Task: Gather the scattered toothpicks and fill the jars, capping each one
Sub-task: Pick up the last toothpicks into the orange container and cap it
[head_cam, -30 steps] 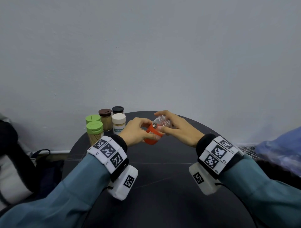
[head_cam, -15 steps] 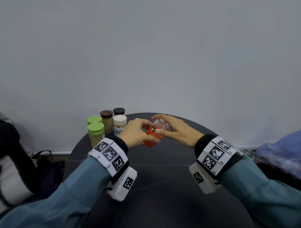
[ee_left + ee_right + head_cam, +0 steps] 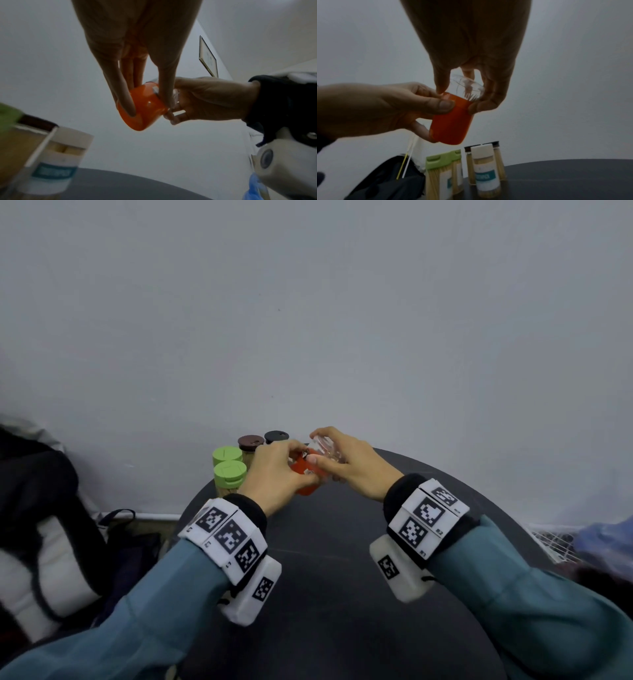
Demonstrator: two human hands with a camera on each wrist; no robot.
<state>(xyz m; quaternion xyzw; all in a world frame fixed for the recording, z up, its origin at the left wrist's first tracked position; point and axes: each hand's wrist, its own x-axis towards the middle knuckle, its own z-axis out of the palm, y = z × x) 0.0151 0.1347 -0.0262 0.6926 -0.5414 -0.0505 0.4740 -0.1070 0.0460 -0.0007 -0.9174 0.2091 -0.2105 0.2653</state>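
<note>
Left hand (image 3: 274, 474) is curled around the orange jar (image 3: 452, 121), thumb and fingers pinching its upper rim. Right hand (image 3: 352, 465) is closed over the clear cap (image 3: 467, 86), fingertips ringing it where it meets the jar. Jar is held tilted above the dark counter (image 3: 325, 559), not touching it. Capped, toothpick-filled jars, two with green lids (image 3: 229, 470), are grouped at the counter's far left edge.
</note>
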